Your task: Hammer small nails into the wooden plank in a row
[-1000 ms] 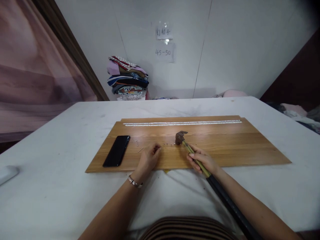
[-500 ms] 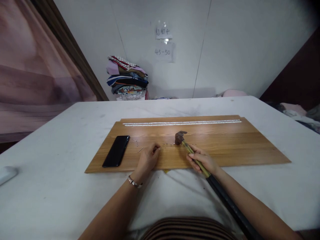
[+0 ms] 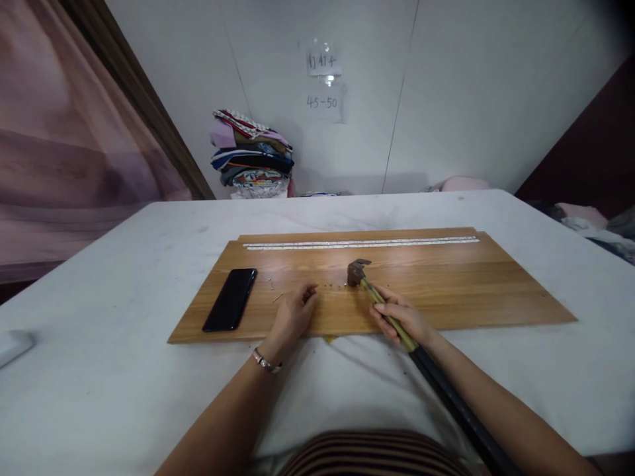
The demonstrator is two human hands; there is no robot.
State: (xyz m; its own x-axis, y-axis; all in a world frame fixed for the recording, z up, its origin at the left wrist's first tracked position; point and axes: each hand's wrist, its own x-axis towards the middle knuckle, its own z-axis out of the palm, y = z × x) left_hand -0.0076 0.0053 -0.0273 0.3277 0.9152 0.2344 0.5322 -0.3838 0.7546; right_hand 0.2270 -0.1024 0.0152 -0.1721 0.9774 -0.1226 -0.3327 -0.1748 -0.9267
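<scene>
Nothing moved: hammer [image 3: 439, 383] points from lower right to centre; right hand [image 3: 404, 317] fingers clench it, left hand [image 3: 292, 316] fingers curl closed on board [image 3: 446, 284].

Hammer handle [image 3: 461, 413] cut by bottom edge, tiny specks [image 3: 333, 287] on board [image 3: 446, 284] unidentifiable, white object [image 3: 12, 344] cropped left

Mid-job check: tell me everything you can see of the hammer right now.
The hammer has a dark, rusty-looking metal head with a claw, on a long shaft, yellowish near the head and black toward the butt. The right hand is closed round the yellow part, close to the head. The head rests on or just above the wooden board, beside a few small nails; contact cannot be told. The shaft slants back to the right, over the white table.
</scene>
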